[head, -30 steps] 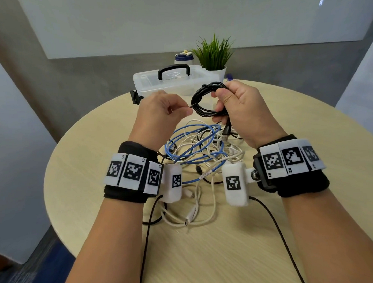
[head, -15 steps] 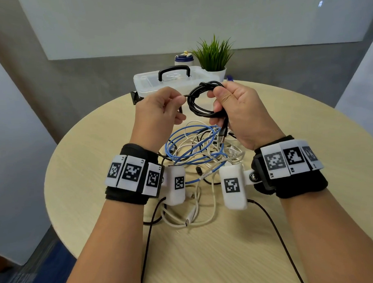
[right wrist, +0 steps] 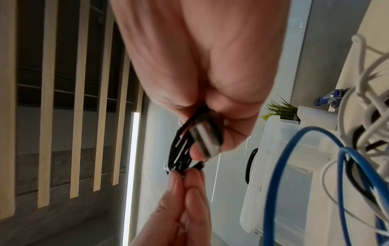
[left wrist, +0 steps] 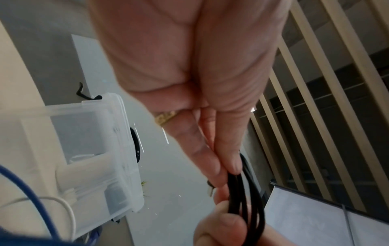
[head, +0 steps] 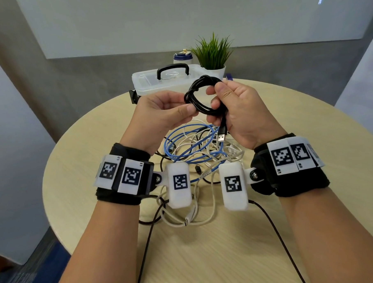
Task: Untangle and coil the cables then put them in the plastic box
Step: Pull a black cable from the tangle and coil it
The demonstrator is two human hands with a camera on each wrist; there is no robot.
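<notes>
Both hands hold the black USB cable coil (head: 203,97): the left hand (head: 161,114) pinches it at 8 o'clock, the right hand (head: 237,109) grips at 3 o'clock.

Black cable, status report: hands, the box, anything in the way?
Both hands, left hand and right hand, pinch the coiled black cable. Plastic box behind, lid on. Blue and white tangle on table beneath.

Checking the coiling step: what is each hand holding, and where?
Both hold the coiled black cable: left hand pinches its left side, right hand grips its right side, plug hanging below.
</notes>
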